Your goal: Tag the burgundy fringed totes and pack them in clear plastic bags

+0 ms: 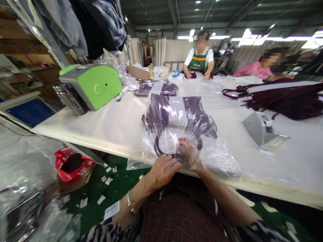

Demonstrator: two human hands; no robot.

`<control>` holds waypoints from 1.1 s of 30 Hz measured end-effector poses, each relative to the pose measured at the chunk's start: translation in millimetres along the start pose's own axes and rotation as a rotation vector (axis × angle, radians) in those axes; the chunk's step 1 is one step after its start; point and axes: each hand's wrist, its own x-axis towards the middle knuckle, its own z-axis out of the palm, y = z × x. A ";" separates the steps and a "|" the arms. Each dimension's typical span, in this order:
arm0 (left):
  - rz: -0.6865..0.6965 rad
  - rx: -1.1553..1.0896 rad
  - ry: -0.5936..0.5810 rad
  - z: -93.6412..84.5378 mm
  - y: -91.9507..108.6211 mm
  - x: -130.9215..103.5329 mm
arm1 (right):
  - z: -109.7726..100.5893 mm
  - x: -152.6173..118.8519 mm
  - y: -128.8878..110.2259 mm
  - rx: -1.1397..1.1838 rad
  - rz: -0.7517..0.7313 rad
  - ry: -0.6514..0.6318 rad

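Note:
A dark purple bag [158, 112] with a white band lies in a clear plastic bag [222, 158] at the table's front edge, its round handle toward me. My left hand [164, 169] has its fingers bent over the plastic at the near end of the handle, closed on the plastic. Inside the plastic or beneath a layer of it, my right hand [188, 149] is by the right side of the handle; it is blurred, and its grip is unclear.
On the table [108, 127] stand a green machine [99, 85], a steel flask [72, 101] and a grey tape dispenser [262, 129]. Wrapped bags [156, 88] lie behind, purple bags [285, 97] at right. Two people work across the table. A red bag [73, 164] is below left.

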 end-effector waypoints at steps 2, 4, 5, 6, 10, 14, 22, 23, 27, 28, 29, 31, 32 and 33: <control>-0.043 0.015 -0.024 6.4 0.1 -16.1 | 6.6 5.8 -1.2 -0.035 0.036 0.049; -0.093 0.004 -0.014 9.5 -2.6 -26.2 | 7.8 8.5 -3.5 -0.065 0.035 0.042; -0.105 -0.013 -0.004 9.8 -3.8 -28.9 | 6.2 8.1 -4.4 -0.079 0.020 0.032; -0.110 -0.032 0.007 9.5 -4.4 -30.4 | 3.6 6.4 -5.0 -0.100 -0.002 0.038; -0.141 -0.068 -0.028 12.6 -4.5 -29.9 | -12.4 -11.0 -2.6 -0.225 -0.038 0.148; -0.171 -0.059 -0.074 26.8 -8.6 -27.8 | -33.9 -36.2 10.4 -0.210 -0.007 -0.003; -0.286 -0.148 -0.190 13.0 -23.2 -12.2 | -34.2 -22.3 66.9 -0.474 -0.563 -0.107; -0.321 -0.163 -0.206 6.9 -27.7 -6.9 | -24.8 -11.6 67.7 -0.503 -0.575 -0.099; -0.470 -0.158 -0.272 -13.2 -44.1 10.7 | 6.8 28.4 53.3 -0.542 -0.437 -0.117; -0.480 -0.168 -0.291 -16.0 -45.1 11.1 | 9.7 33.9 48.1 -0.531 -0.399 -0.139; -0.471 -0.191 -0.311 -17.6 -44.2 8.9 | 10.2 36.6 43.2 -0.520 -0.373 -0.164; -0.423 -0.254 -0.346 -18.2 -37.9 -2.8 | 6.0 33.9 35.2 -0.488 -0.369 -0.205; -0.408 -0.283 -0.358 -17.4 -33.6 -11.2 | 2.6 29.5 31.8 -0.468 -0.371 -0.210; -0.409 -0.307 -0.364 -16.2 -29.5 -20.2 | -0.7 24.2 28.7 -0.447 -0.367 -0.207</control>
